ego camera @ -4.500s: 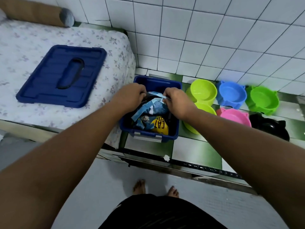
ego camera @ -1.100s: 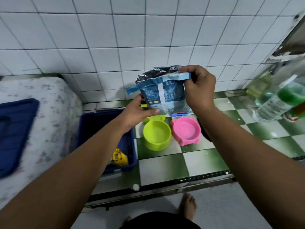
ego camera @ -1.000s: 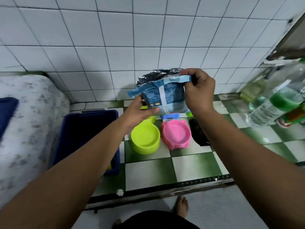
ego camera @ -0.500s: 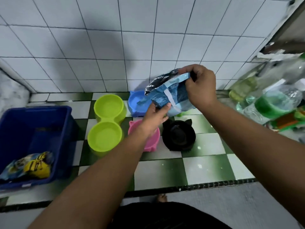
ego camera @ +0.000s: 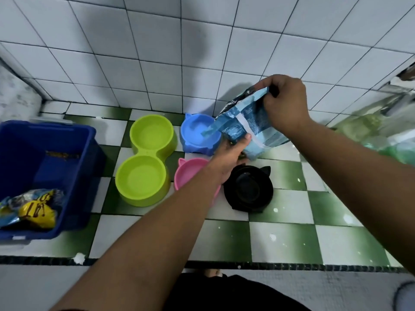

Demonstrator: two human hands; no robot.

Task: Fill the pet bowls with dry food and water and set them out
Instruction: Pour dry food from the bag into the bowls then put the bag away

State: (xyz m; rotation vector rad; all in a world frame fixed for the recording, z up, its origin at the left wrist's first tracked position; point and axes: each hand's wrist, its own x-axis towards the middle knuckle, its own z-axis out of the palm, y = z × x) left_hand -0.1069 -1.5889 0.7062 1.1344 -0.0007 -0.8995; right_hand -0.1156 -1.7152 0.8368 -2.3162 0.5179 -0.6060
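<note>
Holding the food bag tilted above the blue bowl, far side of the surface: my right grip pinches its top, my left grip holds its lower end. Tip too sharply and I reckon kibble floods past the rim onto the tiles.

White-tiled wall at back; green/white check tiled ledge w/ dark trim edge; grey floor below.

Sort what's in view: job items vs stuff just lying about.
Job: food bag, held by left hand and right hand; lime double bowl; blue bowl; pink bowl; black bowl.
Lying about: blue bin; yellow packet in it; blurred bottles at right.
</note>
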